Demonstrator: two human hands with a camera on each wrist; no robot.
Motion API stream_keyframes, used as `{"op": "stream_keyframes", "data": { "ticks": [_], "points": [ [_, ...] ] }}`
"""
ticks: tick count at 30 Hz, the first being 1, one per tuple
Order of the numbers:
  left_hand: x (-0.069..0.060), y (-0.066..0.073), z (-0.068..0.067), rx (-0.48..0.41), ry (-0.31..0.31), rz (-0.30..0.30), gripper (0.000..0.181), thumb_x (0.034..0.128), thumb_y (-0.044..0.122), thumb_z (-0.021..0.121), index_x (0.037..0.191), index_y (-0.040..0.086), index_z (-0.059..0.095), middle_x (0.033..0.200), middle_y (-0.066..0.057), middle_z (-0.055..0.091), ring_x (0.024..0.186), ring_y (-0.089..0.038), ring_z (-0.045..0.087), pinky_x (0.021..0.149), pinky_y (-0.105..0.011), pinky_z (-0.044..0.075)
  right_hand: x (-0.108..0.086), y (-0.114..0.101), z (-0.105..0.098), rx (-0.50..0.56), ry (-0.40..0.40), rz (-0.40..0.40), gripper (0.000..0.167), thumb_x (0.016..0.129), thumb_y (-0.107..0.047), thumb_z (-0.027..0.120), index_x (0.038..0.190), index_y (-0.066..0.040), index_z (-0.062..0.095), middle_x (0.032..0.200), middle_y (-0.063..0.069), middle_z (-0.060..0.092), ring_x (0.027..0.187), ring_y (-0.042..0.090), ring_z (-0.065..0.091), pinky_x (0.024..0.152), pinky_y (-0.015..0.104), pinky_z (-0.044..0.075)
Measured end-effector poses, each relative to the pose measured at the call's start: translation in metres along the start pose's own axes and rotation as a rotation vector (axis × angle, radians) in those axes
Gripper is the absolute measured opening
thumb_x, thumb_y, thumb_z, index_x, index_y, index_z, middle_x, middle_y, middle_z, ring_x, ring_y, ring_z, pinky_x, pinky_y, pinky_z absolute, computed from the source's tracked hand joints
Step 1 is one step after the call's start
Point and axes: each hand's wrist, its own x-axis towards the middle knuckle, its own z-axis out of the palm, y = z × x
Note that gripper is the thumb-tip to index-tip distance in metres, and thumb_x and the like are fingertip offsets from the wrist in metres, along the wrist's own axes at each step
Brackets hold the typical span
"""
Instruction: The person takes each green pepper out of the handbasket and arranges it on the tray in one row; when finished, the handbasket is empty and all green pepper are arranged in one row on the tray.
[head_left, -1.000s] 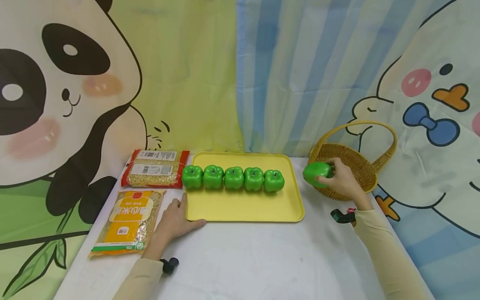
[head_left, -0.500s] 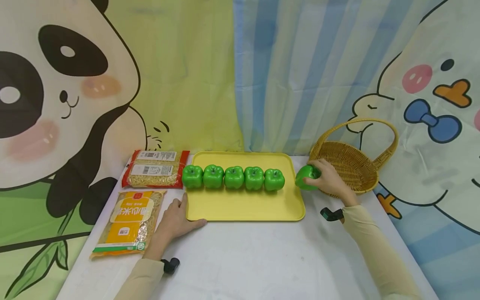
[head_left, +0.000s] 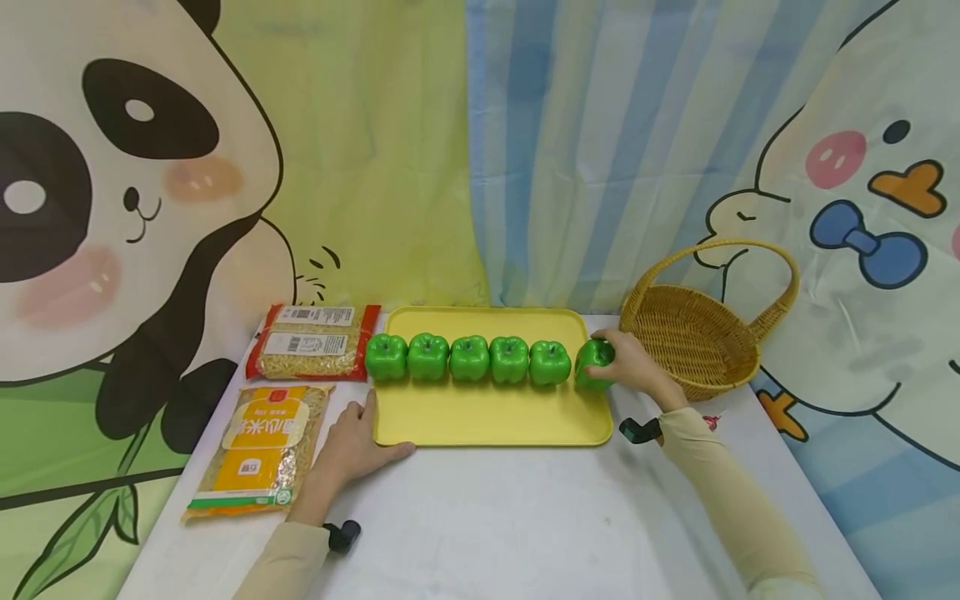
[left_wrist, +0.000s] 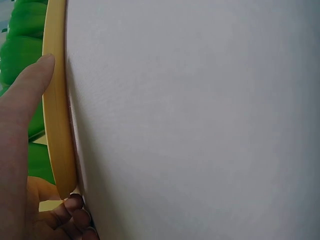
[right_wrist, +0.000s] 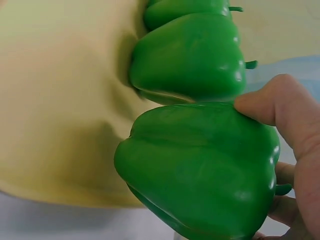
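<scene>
My right hand (head_left: 632, 368) grips a green bell pepper (head_left: 592, 364) over the right end of the yellow tray (head_left: 487, 421). In the right wrist view the thumb presses on one side of this bell pepper (right_wrist: 200, 165) and fingers curl behind its stem end. Several more green bell peppers (head_left: 468, 358) stand upright in a row along the tray, apart from the held one. My left hand (head_left: 356, 446) holds the tray's near left corner. The left wrist view has the thumb on the tray rim (left_wrist: 57, 120) and fingertips curled at the corner.
A wicker basket (head_left: 686, 333) with a tall handle stands right of the tray. To the left lie a red-edged bag of grain (head_left: 309, 343) and an orange-and-yellow bag of grain (head_left: 258, 450). A printed curtain (head_left: 375, 150) hangs behind the white table (head_left: 510, 525).
My right hand has carried the bell pepper leftward from beside the basket to the tray's right end, turning it more upright. The left hand has stayed at the tray corner.
</scene>
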Motion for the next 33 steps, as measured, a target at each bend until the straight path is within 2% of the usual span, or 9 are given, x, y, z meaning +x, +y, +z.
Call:
{"op": "stream_keyframes", "data": {
  "ticks": [3, 10, 14, 22, 28, 33],
  "points": [
    [0.000, 0.000, 0.001, 0.002, 0.002, 0.000, 0.133, 0.0708, 0.080, 0.070, 0.158, -0.006, 0.016, 0.116, -0.024, 0.050, 0.087, -0.027, 0.049, 0.072, -0.039, 0.042, 0.001, 0.000, 0.004, -0.014, -0.007, -0.003, 0.068, 0.085, -0.029, 0.078, 0.138, 0.006, 0.053, 0.130, 0.026, 0.059, 0.108, 0.037, 0.055, 0.088, 0.049, 0.048],
    [0.001, 0.000, 0.000, -0.020, -0.002, -0.001, 0.134, 0.0702, 0.079, 0.071, 0.159, -0.004, 0.015, 0.113, -0.022, 0.050, 0.085, -0.026, 0.047, 0.068, -0.034, 0.038, 0.005, -0.001, 0.014, -0.048, 0.021, -0.056, 0.066, 0.083, -0.028, 0.079, 0.138, 0.001, 0.055, 0.137, 0.027, 0.055, 0.119, 0.044, 0.044, 0.094, 0.059, 0.032],
    [0.001, 0.000, 0.001, -0.025, -0.005, -0.006, 0.134, 0.0699, 0.079, 0.071, 0.159, -0.002, 0.014, 0.112, -0.021, 0.050, 0.084, -0.025, 0.047, 0.067, -0.033, 0.036, 0.007, -0.002, 0.019, -0.037, 0.010, -0.062, 0.066, 0.084, -0.027, 0.079, 0.139, 0.000, 0.053, 0.142, 0.027, 0.052, 0.126, 0.046, 0.041, 0.097, 0.065, 0.032],
    [0.000, 0.001, 0.001, -0.021, -0.002, -0.011, 0.134, 0.0702, 0.078, 0.072, 0.159, -0.003, 0.014, 0.112, -0.021, 0.049, 0.085, -0.025, 0.047, 0.068, -0.033, 0.037, 0.006, -0.002, 0.022, -0.013, -0.003, -0.056, 0.067, 0.085, -0.026, 0.080, 0.142, -0.004, 0.052, 0.145, 0.024, 0.049, 0.127, 0.045, 0.040, 0.100, 0.071, 0.028],
    [0.000, 0.001, 0.000, -0.027, -0.002, -0.007, 0.133, 0.0704, 0.077, 0.073, 0.160, -0.002, 0.013, 0.112, -0.021, 0.050, 0.085, -0.025, 0.047, 0.067, -0.033, 0.036, 0.005, -0.002, 0.022, 0.005, -0.027, -0.062, 0.075, 0.086, -0.030, 0.080, 0.147, -0.005, 0.046, 0.151, 0.025, 0.043, 0.137, 0.051, 0.032, 0.101, 0.086, 0.014],
    [-0.001, 0.001, 0.000, -0.030, 0.001, 0.003, 0.133, 0.0704, 0.077, 0.073, 0.159, -0.002, 0.013, 0.112, -0.021, 0.050, 0.085, -0.025, 0.047, 0.067, -0.033, 0.037, 0.006, -0.003, 0.022, 0.022, -0.042, -0.037, 0.083, 0.084, -0.035, 0.081, 0.151, -0.006, 0.041, 0.155, 0.024, 0.038, 0.143, 0.051, 0.024, 0.103, 0.086, 0.009]
  ]
}}
